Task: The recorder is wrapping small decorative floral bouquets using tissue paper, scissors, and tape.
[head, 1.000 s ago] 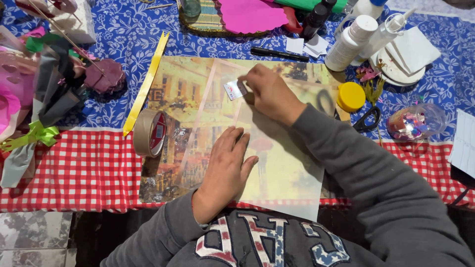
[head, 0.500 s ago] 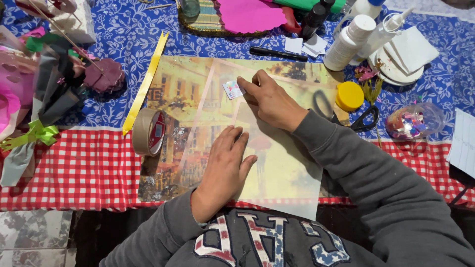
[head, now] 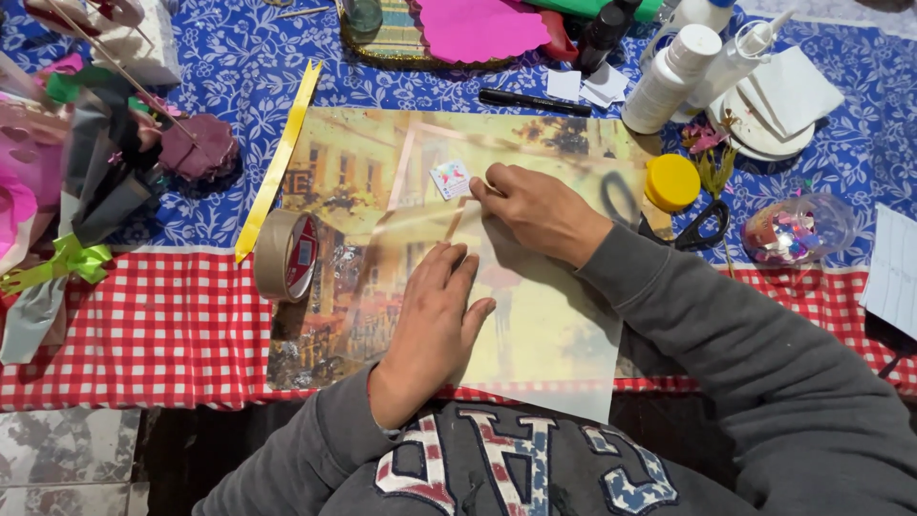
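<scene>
A large printed sheet with a yellow street scene [head: 353,172] lies on the table, with a clear plastic film [head: 544,334] over its right part. My left hand [head: 435,315] lies flat, palm down, on the film near the front edge. My right hand [head: 540,210] rests farther back with its fingers curled, fingertips pressing the film just right of a small white sticker [head: 450,179]. Whether the fingers pinch anything is hidden.
A roll of brown tape [head: 285,254] stands left of the sheet beside a yellow ribbon [head: 277,162]. Black scissors [head: 702,225], a yellow lid [head: 672,182], white bottles [head: 669,76], a black pen [head: 535,101] and a cup of sequins [head: 798,229] lie right and behind. Paper crafts [head: 86,182] crowd the left.
My right hand has slid toward me and slightly right, away from the small sticker, which now lies uncovered. My left hand has stayed flat in place.
</scene>
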